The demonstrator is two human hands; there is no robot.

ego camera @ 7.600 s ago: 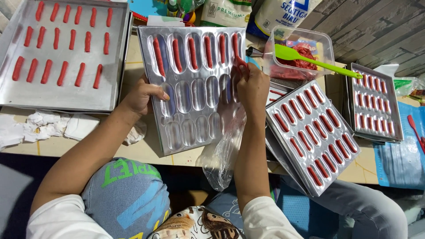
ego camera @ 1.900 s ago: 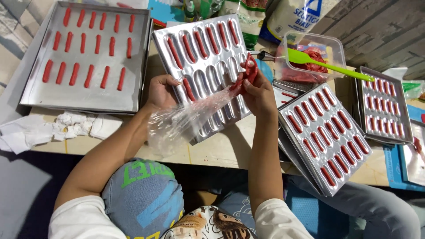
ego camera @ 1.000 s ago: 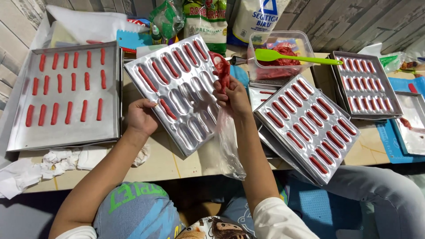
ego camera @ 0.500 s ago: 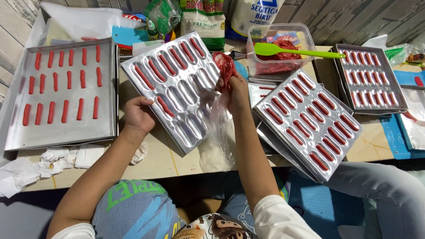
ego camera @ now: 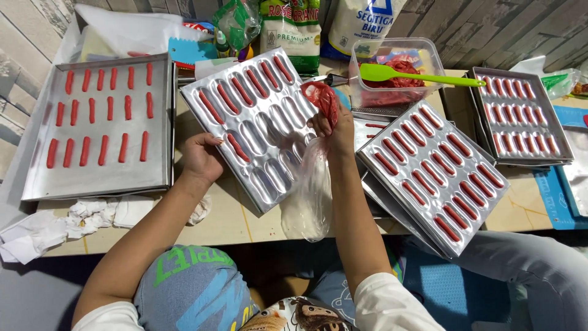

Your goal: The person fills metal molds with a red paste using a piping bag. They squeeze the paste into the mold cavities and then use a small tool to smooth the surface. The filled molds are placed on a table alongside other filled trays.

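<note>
Piping bag [ego camera: 318, 153] nozzle behind right hand [ego camera: 334, 125]

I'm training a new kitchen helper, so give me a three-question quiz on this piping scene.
1. True or false: the right hand holds the piping bag of red batter over the moulded tray.
2. Which hand steadies that tray's lower edge?
a) left hand
b) right hand
c) neither
3. Fill in: the green spatula lies across the clear plastic ____.

Key: 1 true; 2 a; 3 tub.
</note>
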